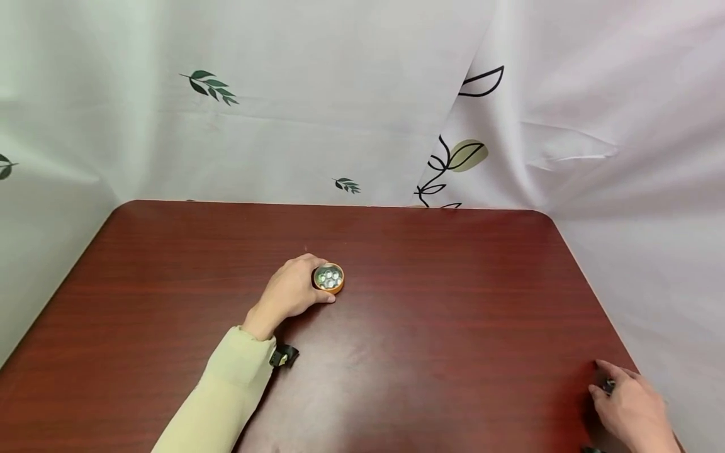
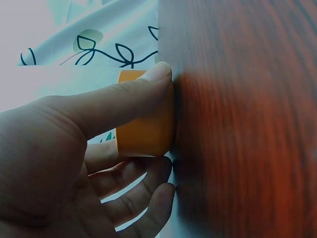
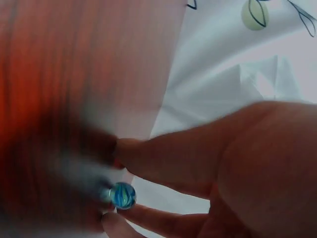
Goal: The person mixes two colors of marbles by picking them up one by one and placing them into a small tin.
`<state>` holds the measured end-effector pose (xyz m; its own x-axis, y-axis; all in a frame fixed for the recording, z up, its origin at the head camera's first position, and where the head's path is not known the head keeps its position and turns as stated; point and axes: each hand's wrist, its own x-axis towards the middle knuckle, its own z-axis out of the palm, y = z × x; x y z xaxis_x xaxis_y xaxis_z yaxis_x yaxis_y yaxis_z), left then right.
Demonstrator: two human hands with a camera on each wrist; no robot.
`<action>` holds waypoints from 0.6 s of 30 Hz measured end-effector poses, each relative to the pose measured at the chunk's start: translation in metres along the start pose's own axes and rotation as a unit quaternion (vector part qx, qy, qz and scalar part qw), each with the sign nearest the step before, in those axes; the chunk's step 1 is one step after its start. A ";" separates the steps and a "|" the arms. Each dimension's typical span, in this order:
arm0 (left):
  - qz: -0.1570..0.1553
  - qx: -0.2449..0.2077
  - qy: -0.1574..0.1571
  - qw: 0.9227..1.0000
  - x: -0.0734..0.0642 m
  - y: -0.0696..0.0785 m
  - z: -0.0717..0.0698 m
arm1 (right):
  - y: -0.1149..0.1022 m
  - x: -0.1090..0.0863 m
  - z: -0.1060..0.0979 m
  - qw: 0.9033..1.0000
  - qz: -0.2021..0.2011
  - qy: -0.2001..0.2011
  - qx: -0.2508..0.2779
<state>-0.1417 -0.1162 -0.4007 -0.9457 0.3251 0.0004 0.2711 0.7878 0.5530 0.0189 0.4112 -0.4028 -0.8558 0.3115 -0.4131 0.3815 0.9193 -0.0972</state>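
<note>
My left hand [image 1: 291, 286] grips a small round orange container [image 2: 143, 131] from its left side, and the container stands on the dark red table [image 1: 442, 302]. Several shiny round glass marbles [image 1: 328, 277] show inside its rim in the head view. Over by the table's right edge is my right hand [image 1: 631, 402], its thumb and fingers spread around a clear glass marble with blue swirls [image 3: 123, 195]. A gap shows between the thumb and this marble in the right wrist view. The marble lies close to a finger; whether they touch is unclear.
White cloth [image 1: 317, 126] with leaf prints hangs behind the table and along its sides. A black strap [image 1: 284, 356] sits at the left sleeve's cuff [image 1: 249, 352]. The table's right edge [image 1: 595, 296] runs close beside my right hand.
</note>
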 end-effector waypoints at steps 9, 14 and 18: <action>0.002 0.002 0.005 1.000 0.000 0.000 0.000 | -0.007 0.002 0.001 0.996 0.041 0.067 0.046; 0.001 0.002 0.008 1.000 0.001 -0.002 0.001 | -0.018 0.006 -0.002 0.992 0.038 0.107 0.055; 0.001 0.000 0.008 1.000 0.001 -0.002 0.002 | -0.023 0.008 -0.004 0.990 0.020 0.126 0.063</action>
<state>-0.1424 -0.1164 -0.4029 -0.9477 0.3190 0.0144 0.2734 0.7872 0.5527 0.0018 0.3935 -0.4005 -0.8929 0.4120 -0.1819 0.4442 0.8722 -0.2047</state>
